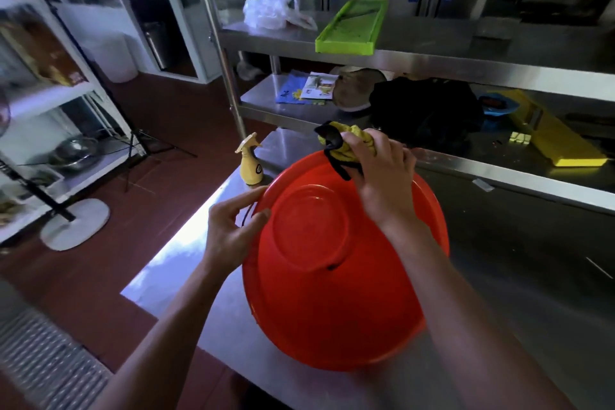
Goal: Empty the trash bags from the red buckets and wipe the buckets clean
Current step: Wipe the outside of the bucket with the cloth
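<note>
Bucket (332, 276) sits upside down on the counter (499, 293), spray bottle (250, 161) just beyond it. Looks light, stiff, slick plastic. Your left hand (233, 226) steadies its base edge, grip loose; right hand (382, 176) clutches the yellow cloth (346, 143) against its far side.

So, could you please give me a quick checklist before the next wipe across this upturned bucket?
1. Red bucket upside down on the steel table: ok.
2. Left hand steadying its base edge: ok.
3. Right hand gripping the yellow cloth against the bucket: ok.
4. Yellow spray bottle upright beside the bucket: ok.
5. Cloth damp enough: cannot tell.
6. Bucket inside emptied: cannot tell.
</note>
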Demonstrator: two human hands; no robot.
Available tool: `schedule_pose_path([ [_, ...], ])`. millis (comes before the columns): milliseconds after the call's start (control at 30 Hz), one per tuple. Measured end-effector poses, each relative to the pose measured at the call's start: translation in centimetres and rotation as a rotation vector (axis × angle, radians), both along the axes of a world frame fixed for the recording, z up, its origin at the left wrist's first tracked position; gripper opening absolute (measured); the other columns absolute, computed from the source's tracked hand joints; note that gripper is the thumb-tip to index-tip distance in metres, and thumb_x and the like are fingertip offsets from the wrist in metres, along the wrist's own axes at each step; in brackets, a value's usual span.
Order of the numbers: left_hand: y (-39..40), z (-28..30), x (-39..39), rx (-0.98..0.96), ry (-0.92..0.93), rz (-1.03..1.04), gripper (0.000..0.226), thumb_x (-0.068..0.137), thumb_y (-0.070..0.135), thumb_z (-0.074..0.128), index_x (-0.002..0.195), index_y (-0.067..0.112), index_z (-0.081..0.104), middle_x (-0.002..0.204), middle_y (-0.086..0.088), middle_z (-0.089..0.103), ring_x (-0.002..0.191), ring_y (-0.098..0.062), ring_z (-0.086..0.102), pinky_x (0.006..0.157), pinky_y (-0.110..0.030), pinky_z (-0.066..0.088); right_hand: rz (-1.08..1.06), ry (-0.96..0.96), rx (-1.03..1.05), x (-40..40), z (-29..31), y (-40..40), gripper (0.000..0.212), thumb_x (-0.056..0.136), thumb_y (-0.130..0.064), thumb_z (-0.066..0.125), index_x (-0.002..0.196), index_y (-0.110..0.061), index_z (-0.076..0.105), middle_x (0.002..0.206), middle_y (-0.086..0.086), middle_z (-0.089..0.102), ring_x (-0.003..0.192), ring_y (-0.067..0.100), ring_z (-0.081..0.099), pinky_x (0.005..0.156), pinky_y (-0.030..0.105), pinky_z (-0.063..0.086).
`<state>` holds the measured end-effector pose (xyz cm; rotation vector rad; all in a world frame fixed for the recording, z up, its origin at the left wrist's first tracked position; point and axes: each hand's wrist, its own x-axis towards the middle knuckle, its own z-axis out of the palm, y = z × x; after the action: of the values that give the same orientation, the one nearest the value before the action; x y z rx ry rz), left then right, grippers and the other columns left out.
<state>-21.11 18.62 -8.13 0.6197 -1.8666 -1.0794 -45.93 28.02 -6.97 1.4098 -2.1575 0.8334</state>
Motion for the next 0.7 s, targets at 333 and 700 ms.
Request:
schedule_pose_path([
  [333, -3.4, 4.0, -0.9, -0.072, -0.266, 0.034, 0.034, 0.089, 0.025, 0.077, 0.123, 0.029, 0.075, 0.111, 0.01, 0.076, 0.102, -0.008, 0.071, 0.094, -0.043, 0.058, -0.051, 0.083, 0.025, 2.2, 0.4, -2.2, 0.048, 0.095, -0.036, 0.063, 0.139, -0.04, 0.046, 0.139, 0.001, 0.049, 0.117, 0.029, 0.05, 0.096, 0.049, 0.035],
  [700, -4.4, 5.4, -7.0, -0.331, -0.52, 0.084, 0.02, 0.1, 0.041, 0.063, 0.115, 0.035, 0.075, 0.096, 0.003, 0.075, 0.093, -0.024, 0.066, 0.079, -0.043, 0.054, -0.064, -0.002, 0.073, 2.4, 0.5, -3.0, 0.058, 0.092, -0.024, 0.062, 0.144, -0.041, 0.043, 0.145, 0.001, 0.043, 0.126, 0.029, 0.042, 0.102, 0.048, 0.029],
])
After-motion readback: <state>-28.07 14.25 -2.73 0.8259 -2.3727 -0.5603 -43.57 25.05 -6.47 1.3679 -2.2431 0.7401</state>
